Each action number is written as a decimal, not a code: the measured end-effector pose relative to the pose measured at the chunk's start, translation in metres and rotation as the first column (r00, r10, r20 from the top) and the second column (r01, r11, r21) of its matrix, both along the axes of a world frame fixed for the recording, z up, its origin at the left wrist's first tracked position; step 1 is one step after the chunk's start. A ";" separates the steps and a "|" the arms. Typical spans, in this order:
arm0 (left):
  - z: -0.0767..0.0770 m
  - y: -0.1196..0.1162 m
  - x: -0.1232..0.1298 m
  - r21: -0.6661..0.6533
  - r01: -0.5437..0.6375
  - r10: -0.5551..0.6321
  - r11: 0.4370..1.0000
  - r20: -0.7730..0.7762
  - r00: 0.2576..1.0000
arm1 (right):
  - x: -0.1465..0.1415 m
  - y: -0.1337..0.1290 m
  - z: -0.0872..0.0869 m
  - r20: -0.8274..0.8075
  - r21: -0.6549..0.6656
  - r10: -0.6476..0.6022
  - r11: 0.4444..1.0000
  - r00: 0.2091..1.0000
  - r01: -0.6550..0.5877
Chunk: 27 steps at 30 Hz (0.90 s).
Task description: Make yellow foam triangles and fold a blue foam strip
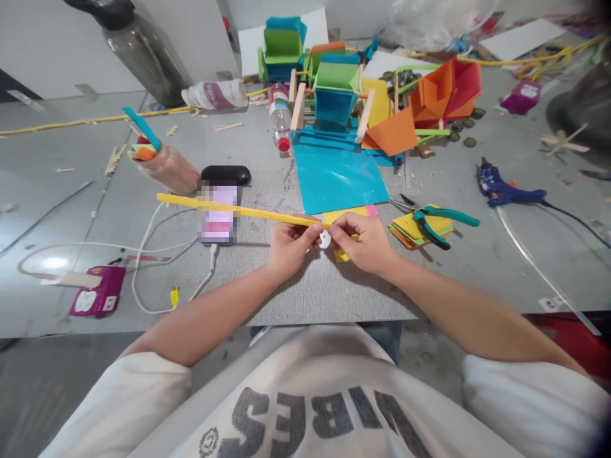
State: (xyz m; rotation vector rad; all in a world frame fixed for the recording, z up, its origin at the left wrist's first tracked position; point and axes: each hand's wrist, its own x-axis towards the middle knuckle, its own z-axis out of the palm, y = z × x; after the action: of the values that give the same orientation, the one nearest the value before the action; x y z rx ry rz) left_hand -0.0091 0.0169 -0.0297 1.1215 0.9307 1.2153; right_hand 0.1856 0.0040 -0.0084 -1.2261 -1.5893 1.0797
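Observation:
A long narrow yellow strip (272, 217), paper or thin foam by its look, stretches leftward from my hands across a phone (219, 230). My left hand (292, 247) pinches it close to its right end. My right hand (360, 242) has its fingers closed on the very tip of the same strip, and the two hands nearly meet. A small white round piece (325, 239) shows between them, partly hidden by fingers. Beneath my right hand lie yellow sheets (356, 216), and just beyond is a blue sheet (341, 178).
Green-handled pliers (443, 219) rest on small coloured sheets (405, 230) to the right, near a blue glue gun (508, 184). Coloured folded models (337, 95) stand at the back. A pen cup (169, 168), cables and a purple box (102, 292) occupy the left.

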 end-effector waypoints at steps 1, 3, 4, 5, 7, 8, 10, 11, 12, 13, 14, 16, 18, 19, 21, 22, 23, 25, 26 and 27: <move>0.000 0.000 0.000 -0.003 -0.006 0.006 1.000 -0.005 1.000 | 0.000 0.001 0.000 -0.023 0.004 -0.018 1.000 1.000 0.018; -0.001 0.000 0.000 -0.009 -0.034 0.034 0.999 -0.009 0.999 | 0.001 0.003 0.000 -0.085 0.008 -0.051 0.999 0.995 0.052; -0.002 0.000 -0.001 -0.008 -0.051 0.051 0.999 -0.007 0.999 | 0.001 0.004 0.000 -0.114 0.010 -0.061 0.998 0.992 0.063; -0.002 0.001 -0.001 -0.005 -0.066 0.066 0.998 -0.002 0.998 | 0.001 0.005 0.000 -0.135 0.012 -0.064 0.998 0.989 0.066; -0.003 0.002 -0.001 -0.003 -0.089 0.089 0.996 0.018 0.996 | 0.001 0.007 0.000 -0.162 0.019 -0.055 0.998 0.985 0.059; -0.003 0.003 -0.001 -0.008 -0.102 0.102 0.995 0.032 0.994 | 0.001 0.007 0.000 -0.171 0.025 -0.048 0.998 0.984 0.053; -0.003 0.006 0.000 -0.023 -0.133 0.134 0.991 0.059 0.989 | 0.001 0.007 -0.001 -0.185 0.044 -0.034 0.998 0.982 0.043; -0.003 0.007 0.000 -0.029 -0.149 0.151 0.988 0.064 0.987 | 0.001 0.008 -0.002 -0.194 0.055 -0.032 0.998 0.981 0.043; -0.003 0.008 0.000 -0.033 -0.161 0.163 0.986 0.061 0.985 | 0.001 0.008 -0.003 -0.203 0.066 -0.033 0.997 0.979 0.047; -0.003 0.008 0.000 -0.034 -0.167 0.169 0.985 0.053 0.984 | 0.001 0.008 -0.004 -0.214 0.077 -0.037 0.996 0.976 0.054; -0.003 0.009 0.000 -0.033 -0.169 0.171 0.985 0.047 0.984 | 0.000 0.008 -0.004 -0.225 0.085 -0.042 0.994 0.974 0.062; -0.003 0.009 0.000 -0.021 -0.166 0.166 0.986 0.046 0.985 | 0.000 0.008 -0.004 -0.240 0.094 -0.049 0.993 0.969 0.074; -0.004 0.009 -0.001 0.003 -0.158 0.158 0.987 0.063 0.985 | 0.000 0.008 -0.004 -0.243 0.089 -0.050 0.993 0.969 0.074; -0.004 0.009 -0.001 0.014 -0.155 0.154 0.988 0.076 0.985 | 0.000 0.008 -0.003 -0.238 0.085 -0.049 0.994 0.970 0.071; -0.004 0.009 -0.002 0.028 -0.142 0.138 0.990 0.100 0.985 | 0.000 0.007 -0.002 -0.211 0.073 -0.048 0.995 0.976 0.065; -0.003 0.009 -0.002 0.031 -0.134 0.131 0.990 0.104 0.986 | 0.000 0.007 -0.002 -0.184 0.064 -0.051 0.996 0.982 0.064; -0.003 0.009 -0.003 0.033 -0.129 0.126 0.991 0.099 0.987 | 0.000 0.006 -0.001 -0.145 0.051 -0.053 0.997 0.988 0.061; -0.001 0.009 -0.003 0.030 -0.122 0.120 0.992 0.065 0.991 | 0.000 0.005 -0.002 -0.040 0.016 -0.039 0.999 0.998 0.039; -0.001 0.009 -0.003 0.025 -0.120 0.119 0.992 0.043 0.992 | 0.001 0.004 -0.003 0.015 -0.004 -0.014 1.000 1.000 0.014; 0.000 0.009 -0.003 0.017 -0.117 0.117 0.993 0.023 0.993 | 0.001 0.003 -0.003 0.059 -0.027 0.023 0.999 0.998 -0.021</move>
State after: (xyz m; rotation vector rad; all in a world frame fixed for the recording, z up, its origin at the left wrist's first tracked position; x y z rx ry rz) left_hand -0.0120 0.0258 -0.0298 1.0782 0.9813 1.3313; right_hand 0.1868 0.0069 -0.0115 -1.2717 -1.6419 1.0902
